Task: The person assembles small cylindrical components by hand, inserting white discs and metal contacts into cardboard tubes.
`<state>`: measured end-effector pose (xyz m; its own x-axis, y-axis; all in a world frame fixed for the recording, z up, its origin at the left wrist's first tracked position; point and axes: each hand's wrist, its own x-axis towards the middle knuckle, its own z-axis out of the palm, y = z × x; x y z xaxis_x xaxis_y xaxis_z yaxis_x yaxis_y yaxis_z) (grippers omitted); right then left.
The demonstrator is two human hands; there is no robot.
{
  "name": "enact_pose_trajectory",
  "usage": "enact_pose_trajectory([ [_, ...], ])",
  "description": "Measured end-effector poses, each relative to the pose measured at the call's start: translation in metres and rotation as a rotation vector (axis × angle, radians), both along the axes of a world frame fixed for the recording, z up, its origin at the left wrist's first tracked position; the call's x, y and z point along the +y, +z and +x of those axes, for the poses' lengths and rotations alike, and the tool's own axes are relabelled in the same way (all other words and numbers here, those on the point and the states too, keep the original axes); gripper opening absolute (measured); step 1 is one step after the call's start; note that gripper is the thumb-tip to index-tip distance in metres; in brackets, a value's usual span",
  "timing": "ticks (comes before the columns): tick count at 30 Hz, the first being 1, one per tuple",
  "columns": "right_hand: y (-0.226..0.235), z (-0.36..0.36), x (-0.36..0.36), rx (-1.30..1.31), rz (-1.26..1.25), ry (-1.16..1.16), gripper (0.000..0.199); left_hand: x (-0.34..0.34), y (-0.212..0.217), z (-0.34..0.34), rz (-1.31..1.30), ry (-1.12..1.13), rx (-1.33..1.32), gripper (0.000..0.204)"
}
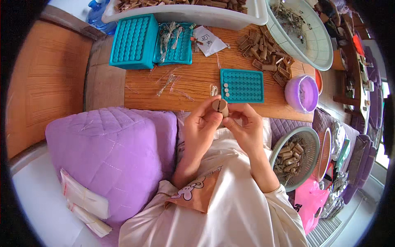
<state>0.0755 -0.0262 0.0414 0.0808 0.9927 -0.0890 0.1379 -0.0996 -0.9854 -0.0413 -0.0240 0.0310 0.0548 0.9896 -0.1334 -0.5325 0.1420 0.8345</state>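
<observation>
Close in front of my chest, my left hand [201, 125] and my right hand [248, 125] pinch a small brown cylindrical piece [222, 108]. It has a round end with a dark slit across it. My fingertips hide part of its side. Just beyond my hands lies a teal tray [257, 100] with rows of round hollows. A few pale discs [226, 89] sit in its left column. Beside that tray is a small bundle of thin wire [213, 90].
A pile of brown half-tube pieces [267, 53] lies at the right, near a purple bowl [291, 95]. Stacked teal trays [133, 41] stand left, below a white bin [185, 14]. A green basket [317, 158] with brown pieces is by my right arm. A purple cushion [107, 152] is left.
</observation>
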Motion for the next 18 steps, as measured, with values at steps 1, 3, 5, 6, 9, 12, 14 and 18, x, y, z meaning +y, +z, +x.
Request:
enact_pose_trajectory([
  [1, 0.0, 0.003, 0.0, 0.008, -0.068, 0.028, 0.024, 0.0, 0.003, 0.0, -0.007, -0.04, 0.097, 0.035],
  [3, 0.005, 0.008, 0.0, -0.03, -0.061, 0.055, 0.024, 0.0, 0.003, 0.001, 0.026, -0.06, 0.159, 0.034],
  [5, 0.009, 0.009, 0.0, -0.063, -0.054, 0.086, 0.023, 0.0, 0.006, 0.0, 0.058, -0.076, 0.227, 0.033],
  [6, 0.011, 0.01, 0.0, -0.072, -0.075, 0.105, 0.021, -0.001, 0.009, -0.001, 0.091, -0.102, 0.382, 0.033],
  [9, 0.009, 0.014, -0.002, -0.097, -0.087, 0.137, 0.02, -0.005, 0.015, 0.004, 0.14, -0.125, 0.551, 0.036],
  [12, 0.009, 0.013, -0.005, -0.128, -0.062, 0.137, 0.02, -0.008, 0.021, 0.009, 0.179, -0.141, 0.536, 0.036],
  [14, 0.016, 0.005, -0.004, -0.14, -0.042, 0.134, 0.02, -0.007, 0.017, 0.01, 0.293, -0.055, 0.616, 0.034],
  [18, 0.012, -0.003, -0.01, -0.287, 0.105, 0.265, 0.015, -0.005, 0.008, 0.008, 0.463, -0.024, 0.615, 0.045],
])
